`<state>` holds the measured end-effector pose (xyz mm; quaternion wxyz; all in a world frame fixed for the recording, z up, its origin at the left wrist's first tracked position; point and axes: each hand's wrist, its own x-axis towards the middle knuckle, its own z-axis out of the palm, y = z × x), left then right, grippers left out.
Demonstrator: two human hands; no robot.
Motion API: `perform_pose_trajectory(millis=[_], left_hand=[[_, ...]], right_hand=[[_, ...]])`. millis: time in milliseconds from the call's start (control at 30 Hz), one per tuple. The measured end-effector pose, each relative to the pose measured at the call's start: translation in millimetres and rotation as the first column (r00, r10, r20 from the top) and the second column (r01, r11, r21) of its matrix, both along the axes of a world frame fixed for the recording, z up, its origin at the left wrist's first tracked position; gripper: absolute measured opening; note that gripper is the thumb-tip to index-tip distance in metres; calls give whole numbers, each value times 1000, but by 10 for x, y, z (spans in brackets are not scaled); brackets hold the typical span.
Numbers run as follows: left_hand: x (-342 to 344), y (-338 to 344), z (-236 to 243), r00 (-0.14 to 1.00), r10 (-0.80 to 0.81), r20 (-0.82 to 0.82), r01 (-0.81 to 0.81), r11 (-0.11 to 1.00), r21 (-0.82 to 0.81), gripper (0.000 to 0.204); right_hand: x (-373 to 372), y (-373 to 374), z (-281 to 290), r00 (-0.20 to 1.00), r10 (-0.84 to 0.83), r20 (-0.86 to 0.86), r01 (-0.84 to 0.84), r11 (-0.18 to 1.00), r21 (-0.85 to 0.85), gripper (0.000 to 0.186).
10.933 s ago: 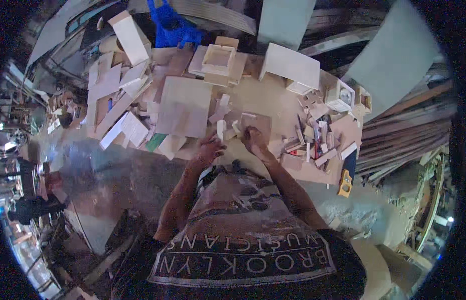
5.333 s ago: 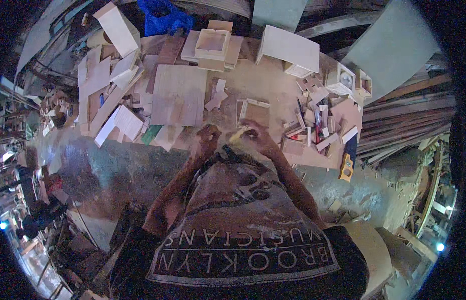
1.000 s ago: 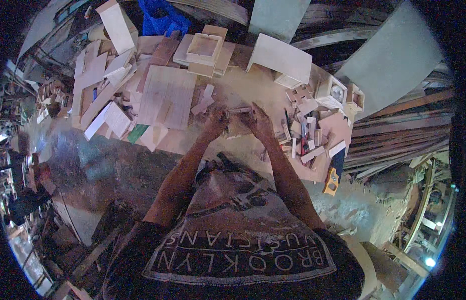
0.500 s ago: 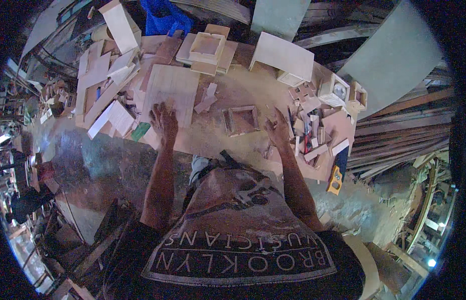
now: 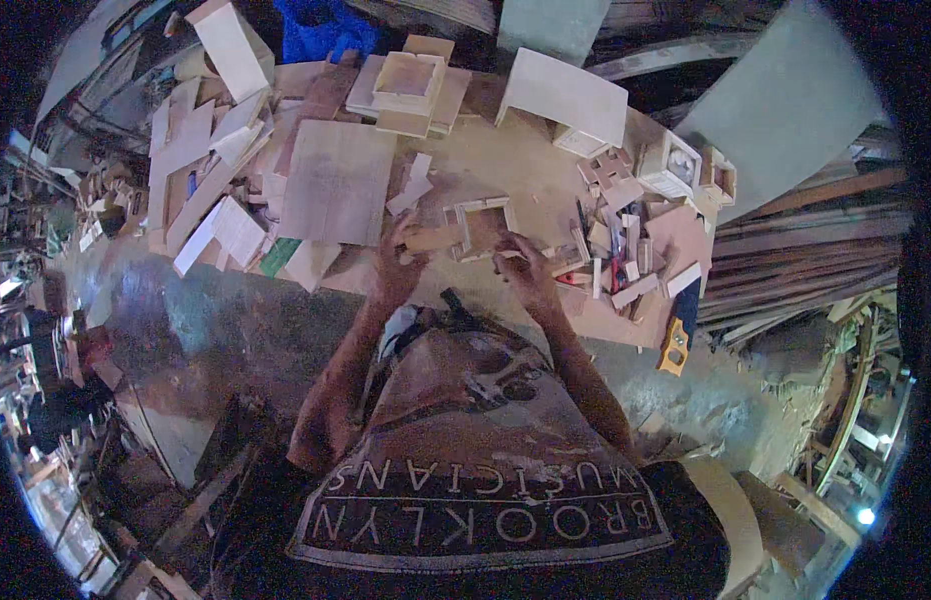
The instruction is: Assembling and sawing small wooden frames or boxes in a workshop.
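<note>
I log one shallow square pale-wood frame [image 5: 485,204], near centre of the brown wooden workbench [image 5: 545,195]; left hand [image 5: 397,260], fingers pinched on a flat tan wooden strip [image 5: 432,239] left of it; right hand [image 5: 525,264], half-curled, hold untellable; best handled, I judge, frame braced, strip level
</note>
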<state>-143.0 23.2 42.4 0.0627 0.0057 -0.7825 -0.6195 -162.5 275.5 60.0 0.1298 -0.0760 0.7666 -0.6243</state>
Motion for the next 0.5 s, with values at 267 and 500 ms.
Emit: perform_pose_trajectory(millis=[267,500], left_hand=[[43,398,310,989,-115,98,117,993,-14,58],[136,474,-174,975,-185,122,203,965,-164,32]], right_hand=[[-50,-71,56,981,52,185,-50,999,-17,32],[40,64,-115,965,106,-239,-17,938,346,23]])
